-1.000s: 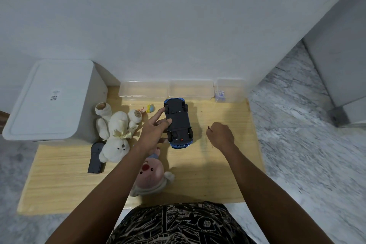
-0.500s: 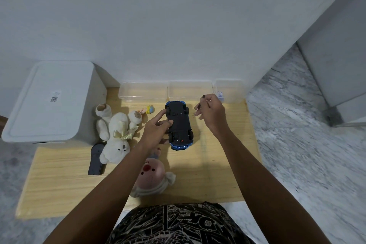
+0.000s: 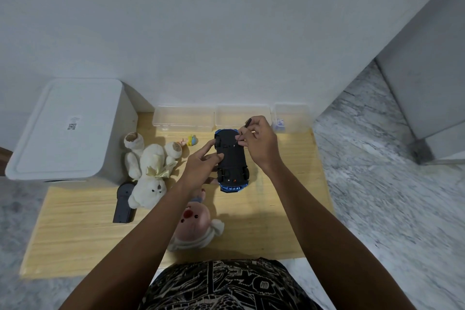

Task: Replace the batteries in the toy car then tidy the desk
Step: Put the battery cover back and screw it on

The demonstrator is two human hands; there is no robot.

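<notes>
The wooden desk is being taken up edge to edge, set against the white wall. At its left end, a big white lidded box is being seen sitting. Along the back edge, three clear plastic containers are being lined up side by side. A white plush bunny is being left lying beside the box, with a dark flat device touching its near side and a pink plush toy lying partly under the left forearm. The toy car, blue-edged and turned underside up, is being kept at the middle of the desk, just in front of the containers. It is being steadied by the left hand, fingers laid on its left flank. The right hand is being closed around a thin screwdriver, whose tip is being pressed to the car's underside. A tiny figurine is being left just beside the car.
</notes>
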